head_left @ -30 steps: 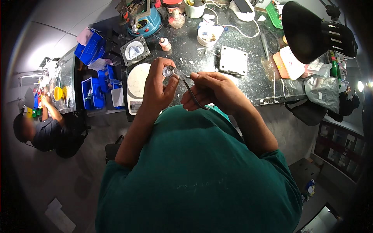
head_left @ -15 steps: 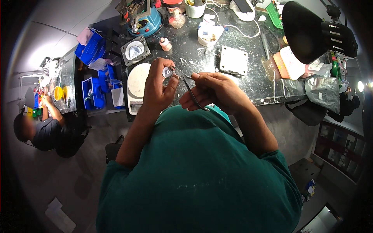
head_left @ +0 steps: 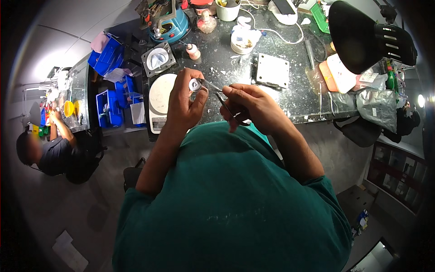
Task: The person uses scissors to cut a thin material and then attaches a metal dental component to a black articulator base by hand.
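Between the thumb and fingers of my left hand (head_left: 186, 97) is a small round white piece (head_left: 195, 85) with a ring-like centre. My right hand (head_left: 251, 102) is closed on a slim tool (head_left: 221, 98) with a dark, narrow handle running down under the fingers; its kind cannot be made out. A thin shiny metal length (head_left: 210, 85) reaches from the right fingertips to the white piece. Whether it belongs to the dark tool is unclear. Both hands are held over the bench's front edge, close together.
A white round-topped scale (head_left: 161, 97) lies left of my hands, with a square metal plate holding a white disc (head_left: 157, 60) behind it. Farther back are a white tub (head_left: 243, 41) and small bottle (head_left: 193, 51). A square metal block (head_left: 272, 70) and black lamp (head_left: 355, 38) stand right.
My right fingers, spread before, have curled in around the dark handle. The shiny length now shows more plainly between the hands. My left hand has hardly moved.
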A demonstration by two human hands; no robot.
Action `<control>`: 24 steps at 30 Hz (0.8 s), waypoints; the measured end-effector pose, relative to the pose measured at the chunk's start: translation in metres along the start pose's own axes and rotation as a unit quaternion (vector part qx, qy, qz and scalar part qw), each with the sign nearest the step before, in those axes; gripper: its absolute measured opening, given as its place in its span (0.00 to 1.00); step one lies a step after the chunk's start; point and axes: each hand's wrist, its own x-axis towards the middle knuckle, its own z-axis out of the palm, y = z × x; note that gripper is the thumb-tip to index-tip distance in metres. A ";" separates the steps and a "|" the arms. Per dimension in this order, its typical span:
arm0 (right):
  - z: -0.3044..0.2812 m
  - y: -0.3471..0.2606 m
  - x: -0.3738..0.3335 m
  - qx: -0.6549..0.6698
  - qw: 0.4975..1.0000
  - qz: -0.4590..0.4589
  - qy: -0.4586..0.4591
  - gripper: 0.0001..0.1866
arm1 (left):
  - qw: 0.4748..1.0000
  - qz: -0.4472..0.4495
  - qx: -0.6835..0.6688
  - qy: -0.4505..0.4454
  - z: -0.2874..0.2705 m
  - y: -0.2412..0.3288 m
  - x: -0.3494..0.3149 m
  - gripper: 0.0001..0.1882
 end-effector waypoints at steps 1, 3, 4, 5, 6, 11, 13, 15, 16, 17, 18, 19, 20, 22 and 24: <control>0.000 0.000 0.000 0.000 1.000 0.000 0.000 0.18 | 1.000 0.000 0.000 0.000 0.000 0.000 0.000 0.11; 0.000 0.002 0.001 0.056 0.998 0.019 -0.005 0.20 | 1.000 0.003 -0.005 0.001 -0.001 -0.001 0.000 0.11; -0.001 0.001 0.001 0.056 0.998 0.019 -0.005 0.20 | 1.000 0.003 -0.006 0.001 -0.001 -0.001 0.000 0.11; -0.002 0.001 0.001 0.060 0.998 0.021 -0.010 0.21 | 1.000 0.010 0.000 0.000 -0.002 0.000 0.000 0.11; -0.002 0.000 0.001 0.064 0.998 0.023 -0.014 0.22 | 1.000 0.018 0.006 -0.001 -0.002 0.000 0.000 0.11; -0.005 -0.003 0.001 0.059 0.997 0.039 -0.023 0.22 | 1.000 -0.004 0.013 0.012 0.000 -0.001 0.000 0.09; -0.005 -0.003 0.001 0.066 0.996 0.044 -0.030 0.22 | 1.000 -0.016 0.015 0.020 0.001 0.001 0.001 0.09; -0.003 -0.003 0.000 0.081 0.995 0.048 -0.032 0.21 | 0.998 -0.037 0.037 0.039 0.003 0.004 0.001 0.09; -0.004 -0.003 0.000 0.081 0.995 0.047 -0.032 0.21 | 0.998 -0.037 0.036 0.038 0.004 0.005 0.001 0.09; -0.005 -0.002 0.001 0.079 0.995 0.048 -0.031 0.21 | 0.998 -0.033 0.035 0.041 0.004 0.005 0.002 0.09; -0.005 -0.002 0.001 0.077 0.995 0.048 -0.030 0.21 | 0.998 -0.029 0.033 0.044 0.004 0.005 0.002 0.10; -0.005 -0.002 0.001 0.077 0.995 0.048 -0.030 0.21 | 0.998 -0.029 0.033 0.044 0.004 0.005 0.002 0.10; -0.005 -0.001 0.001 0.070 0.996 0.046 -0.023 0.21 | 0.998 -0.035 0.038 0.039 0.004 0.005 0.002 0.10; -0.005 -0.001 0.001 0.063 0.997 0.043 -0.017 0.20 | 0.998 -0.040 0.043 0.033 0.003 0.005 0.002 0.10; -0.004 -0.002 0.000 0.066 0.996 0.050 -0.018 0.20 | 0.998 -0.034 0.049 0.029 0.002 0.004 0.002 0.10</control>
